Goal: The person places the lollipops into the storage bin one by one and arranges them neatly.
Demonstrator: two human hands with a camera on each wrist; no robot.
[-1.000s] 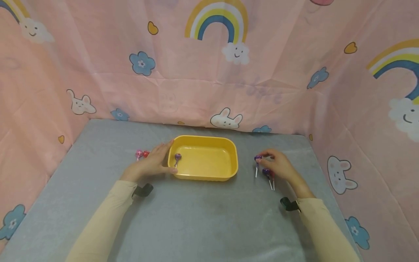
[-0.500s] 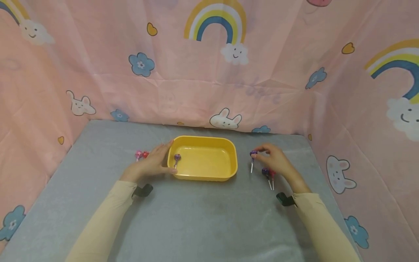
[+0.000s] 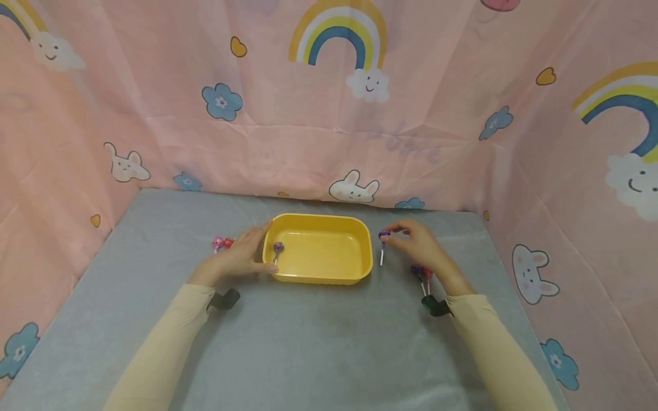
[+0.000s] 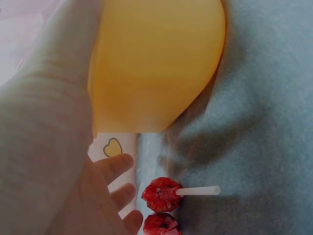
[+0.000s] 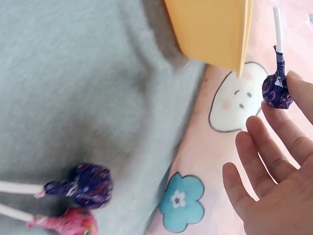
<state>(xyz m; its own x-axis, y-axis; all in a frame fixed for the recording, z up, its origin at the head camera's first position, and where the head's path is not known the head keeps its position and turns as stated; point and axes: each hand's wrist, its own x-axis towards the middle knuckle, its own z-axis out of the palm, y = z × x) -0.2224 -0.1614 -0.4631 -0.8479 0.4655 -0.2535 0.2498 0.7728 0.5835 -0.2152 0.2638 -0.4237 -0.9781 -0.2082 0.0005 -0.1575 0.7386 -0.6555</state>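
Just left of the fingers of the left hand [image 3: 233,254]: a round, pink-wrapped lollipop [image 3: 217,242] and a round, red-wrapped lollipop [image 3: 228,242], close together on the grey, cloth-covered tabletop [image 3: 308,342]. In the left wrist view, crinkled, shiny film on the red ball, with a smooth white stick. Left fingers straight and parted, not clenched, resting along the left end of a yellow, round-cornered rectangular tub [image 3: 329,260], seemingly glossy plastic, with the thumb over the near corner; probably set there to steady something light and smooth. Inside, just right of the left thumb: a purple-wrapped ball lollipop [image 3: 279,247], near the left wall, stick towards the thumb.

Between thumb and index finger of the right hand [image 3: 417,245], just beyond the tub's right wall: a second purple-wrapped lollipop [image 3: 384,234], pinched by the ball, with thin white stick free and other fingers loose. Presumably held so for the fuller grip of a round shape. Height above the tabletop: cannot tell. On the near side of the right fingers, close to the wrist: a dark purple-wrapped lollipop [image 3: 416,269] and a pinkish-red-wrapped lollipop [image 3: 427,273], side by side, wrapper necks twisted tight.
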